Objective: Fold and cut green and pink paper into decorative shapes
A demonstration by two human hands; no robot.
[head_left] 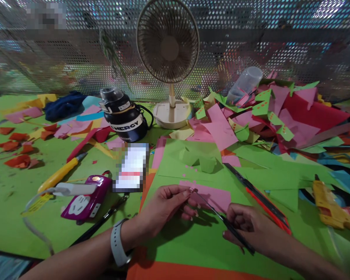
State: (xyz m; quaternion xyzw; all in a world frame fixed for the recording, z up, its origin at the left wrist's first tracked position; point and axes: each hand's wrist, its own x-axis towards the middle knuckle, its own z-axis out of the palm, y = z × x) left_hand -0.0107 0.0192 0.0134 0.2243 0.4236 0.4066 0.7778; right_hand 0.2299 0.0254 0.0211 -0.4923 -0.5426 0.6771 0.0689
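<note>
Head camera view: the left hand is near the middle of the frame, and the right hand is at lower right of centre. A small pink paper piece is at the left hand's fingertips, to the upper left of the right hand. The left hand is the nearer of the two. The piece is too small for its long axis to be read.

The slender tool lies on a slant, from its dark handle at lower right to its thin tip at upper left. The tip reaches the pink piece; whether it touches the paper or only overlaps it in view is not clear. Whether the tool is scissors or tweezers also cannot be determined.

Left hand: thumb and forefinger pinched together on the piece, remaining fingers loosely curled beneath. Right hand: fingers closed around the tool's handle, thumb on the lower side.

Below the fingertips, a pink paper strip lies on green paper. Small pink scraps are noted just above the strip, beside a folded green piece. A red-and-black cutter lies aslant to the right, near the right hand. A yellow glue gun is at the right edge, apart from both hands.
</note>
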